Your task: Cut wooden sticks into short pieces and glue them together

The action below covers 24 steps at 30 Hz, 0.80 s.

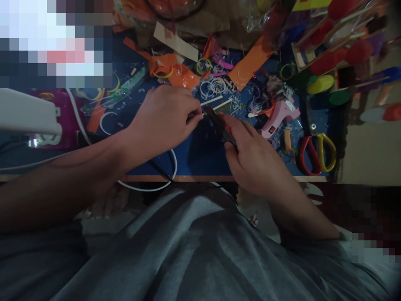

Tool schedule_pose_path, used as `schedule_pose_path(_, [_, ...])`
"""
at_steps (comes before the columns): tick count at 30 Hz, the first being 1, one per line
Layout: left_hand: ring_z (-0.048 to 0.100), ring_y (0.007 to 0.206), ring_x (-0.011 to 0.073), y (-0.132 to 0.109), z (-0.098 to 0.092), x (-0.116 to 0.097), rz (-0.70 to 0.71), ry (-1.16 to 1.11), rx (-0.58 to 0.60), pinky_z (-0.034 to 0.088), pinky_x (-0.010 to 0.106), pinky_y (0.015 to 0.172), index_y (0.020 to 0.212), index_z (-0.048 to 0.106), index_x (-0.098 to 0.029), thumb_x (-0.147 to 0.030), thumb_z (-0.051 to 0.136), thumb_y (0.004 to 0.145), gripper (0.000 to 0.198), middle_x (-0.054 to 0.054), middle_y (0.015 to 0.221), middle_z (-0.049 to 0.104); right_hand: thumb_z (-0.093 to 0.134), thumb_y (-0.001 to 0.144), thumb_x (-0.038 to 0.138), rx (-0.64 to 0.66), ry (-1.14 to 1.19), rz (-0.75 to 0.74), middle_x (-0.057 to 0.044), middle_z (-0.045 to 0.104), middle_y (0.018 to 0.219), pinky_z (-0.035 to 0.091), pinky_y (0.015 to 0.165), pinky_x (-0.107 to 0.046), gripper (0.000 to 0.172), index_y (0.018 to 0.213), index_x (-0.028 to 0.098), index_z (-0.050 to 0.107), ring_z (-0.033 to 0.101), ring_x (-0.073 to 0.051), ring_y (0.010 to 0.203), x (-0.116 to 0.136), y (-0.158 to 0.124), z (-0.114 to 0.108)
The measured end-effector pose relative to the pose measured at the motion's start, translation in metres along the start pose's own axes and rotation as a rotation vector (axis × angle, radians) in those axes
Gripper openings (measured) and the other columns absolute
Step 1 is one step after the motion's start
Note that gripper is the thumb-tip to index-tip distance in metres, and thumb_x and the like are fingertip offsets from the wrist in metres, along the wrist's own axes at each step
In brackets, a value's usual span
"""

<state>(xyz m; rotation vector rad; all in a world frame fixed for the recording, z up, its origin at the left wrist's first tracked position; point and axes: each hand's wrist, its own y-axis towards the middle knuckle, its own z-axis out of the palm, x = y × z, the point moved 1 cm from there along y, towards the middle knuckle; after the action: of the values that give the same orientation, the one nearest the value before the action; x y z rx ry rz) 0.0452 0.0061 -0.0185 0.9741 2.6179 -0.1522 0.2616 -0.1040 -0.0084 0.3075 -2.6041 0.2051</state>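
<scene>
My left hand (169, 115) is closed, thumb and fingers pinching a thin wooden stick (223, 104) near one end. A second thin stick (213, 100) lies just beyond it, close to the fingertips. In my right hand (250, 152) is a dark utility knife (219, 124) with red marks on its body. Its front end points at the held stick, near my left fingertips; whether the two touch I cannot tell. My right fingers wrap round the handle and hide part of it.
A pink glue gun (280, 117) and scissors with red and yellow handles (317, 152) lie to the right. Orange strips (250, 62), plastic rings (213, 87) and shavings litter the blue table (200, 156). A white cable (176, 165) loops over the front edge. Colourful craft pieces (354, 54) stand at right.
</scene>
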Motion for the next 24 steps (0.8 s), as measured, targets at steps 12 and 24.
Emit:
schedule_pose_path(12, [0.082, 0.107, 0.0321, 0.001, -0.002, -0.002, 0.004, 0.04, 0.011, 0.064, 0.048, 0.093, 0.108, 0.087, -0.024, -0.035, 0.061, 0.108, 0.027, 0.011, 0.106, 0.086, 0.041, 0.108, 0.014, -0.03, -0.021, 0.038, -0.026, 0.065, 0.157, 0.054, 0.127, -0.07, 0.065, 0.172, 0.01, 0.048, 0.064, -0.041, 0.15, 0.006, 0.001, 0.003])
schedule_pose_path(24, [0.081, 0.106, 0.0305, -0.002, 0.001, -0.001, 0.055, 0.064, -0.021, 0.064, 0.045, 0.09, 0.109, 0.086, -0.026, -0.037, 0.056, 0.11, 0.032, 0.009, 0.106, 0.085, 0.042, 0.104, 0.01, 0.045, -0.124, 0.119, -0.027, 0.065, 0.153, 0.067, 0.103, -0.062, 0.071, 0.175, 0.011, 0.047, 0.074, -0.04, 0.128, 0.021, 0.006, 0.0])
